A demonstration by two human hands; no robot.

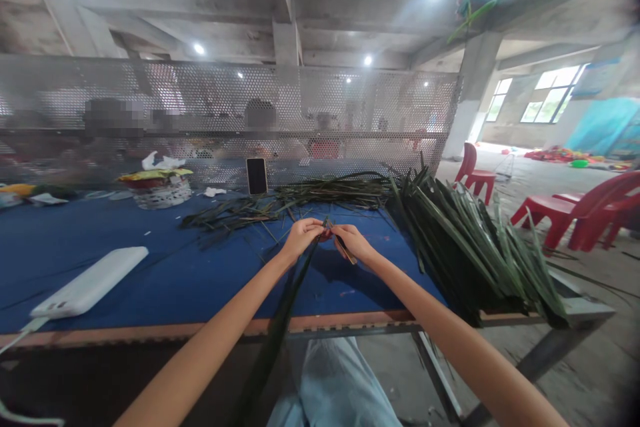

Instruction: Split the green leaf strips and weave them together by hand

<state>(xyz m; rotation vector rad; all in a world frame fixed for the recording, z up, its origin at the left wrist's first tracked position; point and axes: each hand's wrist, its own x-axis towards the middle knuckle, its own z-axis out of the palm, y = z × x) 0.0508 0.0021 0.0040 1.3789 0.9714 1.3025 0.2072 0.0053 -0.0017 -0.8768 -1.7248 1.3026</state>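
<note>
Mid-frame: left hand (303, 237) pinches long dark-green leaf (289, 295), right hand (355, 243) clamps slim brown object (349, 253); likely tip work, next needs steadiness

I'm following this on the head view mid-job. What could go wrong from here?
The left hand works close beside the right hand, which grips a thin brown tool; if its hidden end is sharp, a slip might nick the fingers.

The long leaf strip runs down over the front edge of the table, so it could snag there.

The leaf pile reaches that edge, so a bump might send leaves to the floor.
</note>
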